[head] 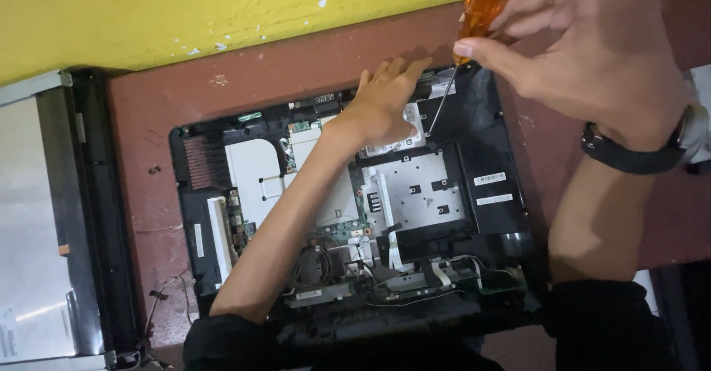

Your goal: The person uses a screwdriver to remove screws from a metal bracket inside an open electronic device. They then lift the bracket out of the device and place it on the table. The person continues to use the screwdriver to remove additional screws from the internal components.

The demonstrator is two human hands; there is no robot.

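While my opened laptop chassis (355, 215) lies mid-table with boards, cables and silver plates bare, my left hand (385, 104) presses flat and spread at its far edge, and my right hand (592, 52) grips an amber-handled screwdriver (474, 23), tip down there.

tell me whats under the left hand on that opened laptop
The left hand rests flat on a silver metal plate in the opened laptop. The screwdriver tip lands just right of it. Whatever lies under the palm is covered.
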